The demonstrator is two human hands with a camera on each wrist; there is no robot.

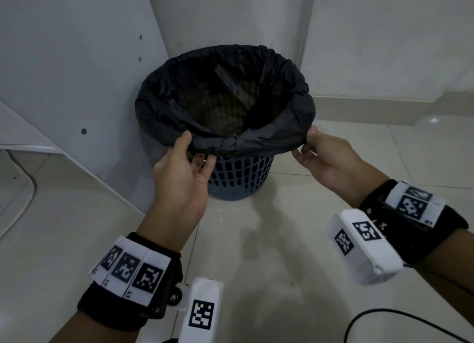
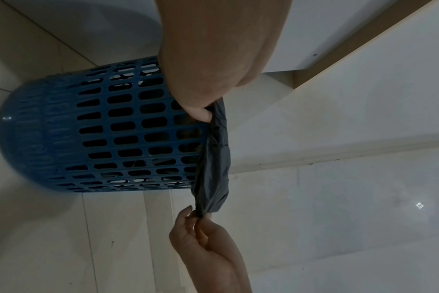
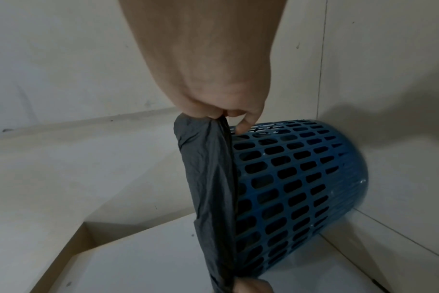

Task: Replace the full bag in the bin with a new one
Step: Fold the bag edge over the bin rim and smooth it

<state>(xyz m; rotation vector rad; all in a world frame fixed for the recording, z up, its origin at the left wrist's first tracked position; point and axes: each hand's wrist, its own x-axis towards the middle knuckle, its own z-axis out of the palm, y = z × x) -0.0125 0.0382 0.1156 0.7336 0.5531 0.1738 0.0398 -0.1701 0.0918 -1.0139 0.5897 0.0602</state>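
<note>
A blue slotted plastic bin (image 1: pixel 238 178) stands on the tiled floor in a corner. A black bag (image 1: pixel 164 104) lines it, its edge folded down over the rim. My left hand (image 1: pixel 188 150) pinches the folded edge at the near left of the rim, thumb on top and fingers under it. My right hand (image 1: pixel 306 142) pinches the edge at the near right. In the left wrist view the bin (image 2: pixel 100 128) lies sideways in the picture and both hands hold the bag (image 2: pixel 216 168). The right wrist view shows my fingers (image 3: pixel 213 114) gripping the bag (image 3: pixel 208 178) beside the bin (image 3: pixel 301 178).
A white cabinet panel (image 1: pixel 77 73) stands close on the bin's left, with walls behind and to the right. A skirting board (image 1: pixel 384 106) runs along the right wall. A dark cable (image 1: pixel 384 314) lies on the floor at the lower right, another cable (image 1: pixel 28 186) at the left.
</note>
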